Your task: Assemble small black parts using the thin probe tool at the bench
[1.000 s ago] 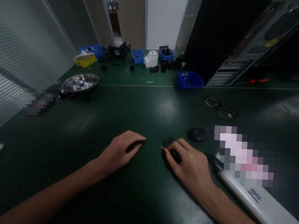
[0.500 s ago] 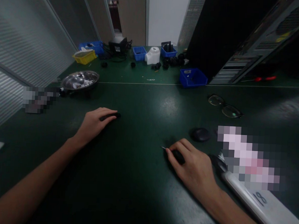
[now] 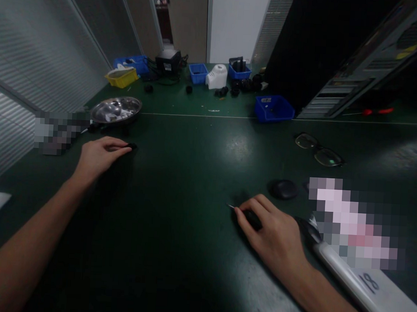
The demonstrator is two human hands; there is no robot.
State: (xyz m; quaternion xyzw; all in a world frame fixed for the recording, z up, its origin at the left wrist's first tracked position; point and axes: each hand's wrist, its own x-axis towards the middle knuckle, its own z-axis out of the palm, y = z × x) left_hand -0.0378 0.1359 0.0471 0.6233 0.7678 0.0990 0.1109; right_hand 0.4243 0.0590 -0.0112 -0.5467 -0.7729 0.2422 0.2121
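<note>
Fingers of my left hand (image 3: 98, 157) are pinched on a small black piece (image 3: 132, 146), mostly hidden by the fingertips, over the left part of the green table (image 3: 179, 182). A steel bowl (image 3: 132, 106) with white scraps in it stands just beyond that hand. Lower right, my right hand (image 3: 276, 231) is closed around a tool with a dark handle (image 3: 252, 219) and a thin metal tip (image 3: 230, 205), pointing left; its exact kind cannot be made out. Behind the right hand lies a rounded dark object (image 3: 284, 190) like a computer mouse.
Glasses (image 3: 329, 157) lie at the right, beyond a blurred-out patch. A long white object marked 18 (image 3: 379, 286) lies beside my right forearm. Farther back stand a blue bin (image 3: 275, 113), a yellow basket (image 3: 123, 79), a white plastic housing (image 3: 217, 78) and small black parts.
My left hand has moved left and slightly away from me, still pinching the black piece. The right hand keeps its grip and place on the table; the view has shifted a little.
</note>
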